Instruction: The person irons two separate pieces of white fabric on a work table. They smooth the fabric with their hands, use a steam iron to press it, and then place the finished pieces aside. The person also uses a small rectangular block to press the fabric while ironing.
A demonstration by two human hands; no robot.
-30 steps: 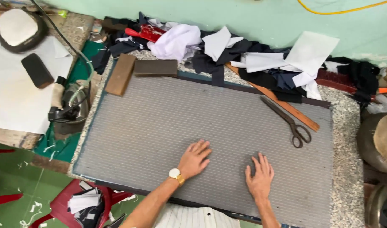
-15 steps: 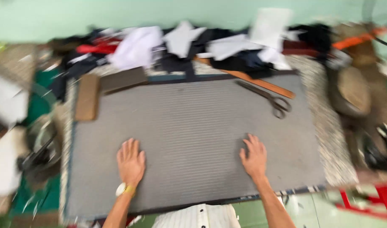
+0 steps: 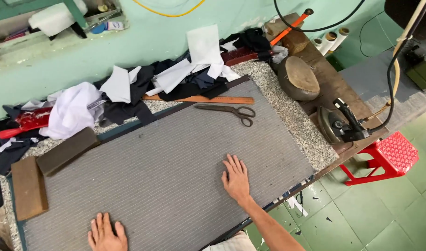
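Since the earlier frames the two hands have been sliding apart across the grey striped cloth (image 3: 166, 172), and the view has swung toward the right end of the tabletop (image 3: 296, 125). The left hand (image 3: 106, 234) is now lying palm down near the cloth's near left corner, its fingers (image 3: 97, 224) spread wide and flat, holding nothing. The right hand (image 3: 236, 179) is pressing flat on the cloth toward its right end, fingers (image 3: 231, 162) likewise splayed and empty. Beyond the right fingers, a pair of dark tailor's scissors (image 3: 229, 110) is lying on the cloth's far edge, with a wooden ruler (image 3: 203, 99) just behind them. Farther back, a heap of white and dark fabric scraps (image 3: 143, 88) is piling against the green wall. To the left of the left fingers, a brown wooden block (image 3: 28, 188) is resting on the cloth, a darker block (image 3: 66, 151) just beyond it. Well to the right of the right fingers, a steam iron (image 3: 338, 125) is sitting on a side bench, near a rounded pressing pad (image 3: 299, 78), above a red plastic stool (image 3: 384, 158).
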